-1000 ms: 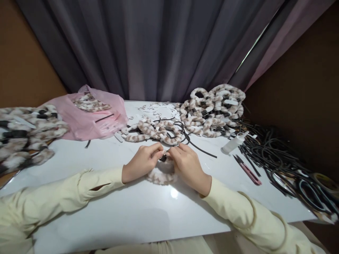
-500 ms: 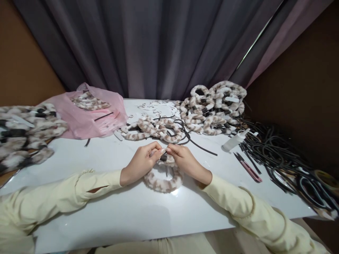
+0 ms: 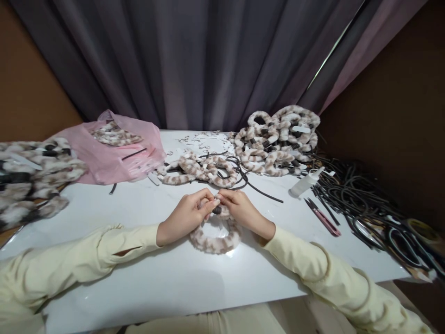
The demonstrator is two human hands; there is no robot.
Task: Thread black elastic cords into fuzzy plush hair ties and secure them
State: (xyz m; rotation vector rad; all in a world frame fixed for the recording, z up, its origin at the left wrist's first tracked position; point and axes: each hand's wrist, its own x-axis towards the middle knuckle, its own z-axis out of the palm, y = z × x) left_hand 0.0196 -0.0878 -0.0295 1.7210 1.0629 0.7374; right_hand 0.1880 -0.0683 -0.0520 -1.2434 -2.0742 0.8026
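Note:
In the middle of the table, a furry ring (image 3: 216,245) with white and brown patches lies below my hands. At its far side a black wrapped part (image 3: 217,210) shows under my fingertips. My left hand (image 3: 191,211) is closed in a pinch, thumb against fingers, at that black part. Almost touching it, my right hand (image 3: 239,208) also pinches, just above the ring's far edge. What sits between the right fingertips is too small to make out. The fingers hide part of the ring's far side.
Several furry rings (image 3: 222,171) and black cords (image 3: 264,195) lie just beyond my hands. More rings (image 3: 278,139) are heaped at back right and far left. A pink plastic bag (image 3: 139,169) stands left. On the right are a glue bottle (image 3: 304,184), pink snips (image 3: 323,218) and piled cords (image 3: 358,190).
Both hands stay pinched over the ring, with the fingertips shifted slightly. The dark strip between them shows less. The whole view has moved a little.

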